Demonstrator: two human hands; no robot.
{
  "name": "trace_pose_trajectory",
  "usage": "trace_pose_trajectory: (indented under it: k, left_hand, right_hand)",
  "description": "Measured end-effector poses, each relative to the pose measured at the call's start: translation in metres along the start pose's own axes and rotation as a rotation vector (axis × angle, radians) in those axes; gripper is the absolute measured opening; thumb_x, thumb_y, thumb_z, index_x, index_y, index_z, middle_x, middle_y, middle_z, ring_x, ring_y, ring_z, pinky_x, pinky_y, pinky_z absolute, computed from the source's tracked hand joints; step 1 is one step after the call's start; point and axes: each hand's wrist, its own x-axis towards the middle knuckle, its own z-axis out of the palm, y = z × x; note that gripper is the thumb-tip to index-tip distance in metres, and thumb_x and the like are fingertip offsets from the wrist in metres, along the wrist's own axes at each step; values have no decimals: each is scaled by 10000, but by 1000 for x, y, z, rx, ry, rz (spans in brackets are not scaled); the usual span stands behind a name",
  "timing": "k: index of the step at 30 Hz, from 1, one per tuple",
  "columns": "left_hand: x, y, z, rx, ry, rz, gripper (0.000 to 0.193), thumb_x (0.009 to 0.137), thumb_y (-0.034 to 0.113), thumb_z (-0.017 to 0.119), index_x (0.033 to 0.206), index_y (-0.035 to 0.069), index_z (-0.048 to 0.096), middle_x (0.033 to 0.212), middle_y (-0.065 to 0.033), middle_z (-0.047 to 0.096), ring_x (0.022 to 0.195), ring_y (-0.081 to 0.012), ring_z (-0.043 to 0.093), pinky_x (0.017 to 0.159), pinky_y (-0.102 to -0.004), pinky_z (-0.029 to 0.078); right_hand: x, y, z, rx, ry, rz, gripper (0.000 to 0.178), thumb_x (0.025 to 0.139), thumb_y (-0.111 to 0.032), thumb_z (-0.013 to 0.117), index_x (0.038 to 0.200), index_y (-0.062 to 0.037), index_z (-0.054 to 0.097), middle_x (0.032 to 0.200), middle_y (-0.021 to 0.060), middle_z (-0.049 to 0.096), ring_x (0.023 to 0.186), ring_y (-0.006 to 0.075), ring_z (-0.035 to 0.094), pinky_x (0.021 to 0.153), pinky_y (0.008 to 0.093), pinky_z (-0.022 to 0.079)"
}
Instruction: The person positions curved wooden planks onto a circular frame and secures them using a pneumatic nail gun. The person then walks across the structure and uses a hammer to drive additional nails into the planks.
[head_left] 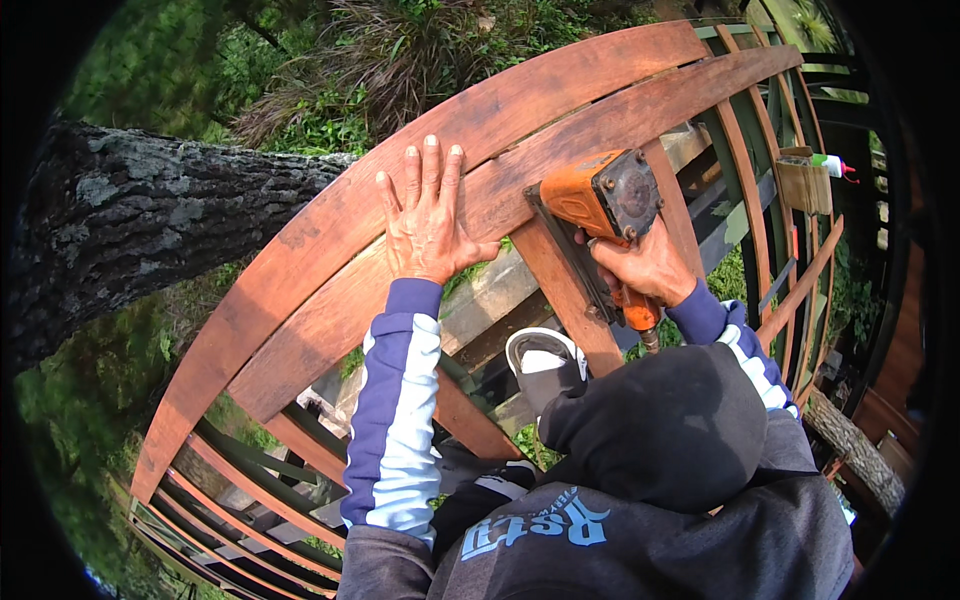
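Note:
My left hand (430,230) lies flat on the reddish-brown wooden boards, fingers spread, palm down across the inner curved board (340,320) and onto the outer curved board (250,310). My right hand (650,265) is wrapped round the grip of an orange nail gun (585,195). The gun's dark nose meets the edge of the inner board, where a wooden slat (560,285) joins it. Its long magazine runs along that slat. From above I cannot tell whether the trigger is pressed.
More slats cross dark metal bars on both sides, with gaps between them. A small wooden box (805,185) at the right holds a white-and-green bottle (830,165). A thick tree trunk (170,210) stands at the left. A shoe (545,360) shows below the gun, among the slats.

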Motion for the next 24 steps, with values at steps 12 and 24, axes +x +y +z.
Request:
trace_pose_trajectory:
  k: [12,24]
  left_hand:
    - [0,1,1,4,-18,-10,1289,407,573,805,1503,207,235,1575,-92,163,1454,-291,135,1165,-548,32]
    - [-1,0,3,30,-37,-8,1311,418,591,810,1510,196,203,1582,-82,131,1462,-279,99,1161,-552,22]
  right_hand:
    - [-1,2,-7,-129,19,-21,254,737,-85,638,962,33,630,846,111,675,777,155,591,730,348,503]
    - [-16,4,-3,-162,-9,47,249,736,-61,639,966,31,617,871,96,657,779,147,564,742,353,493]
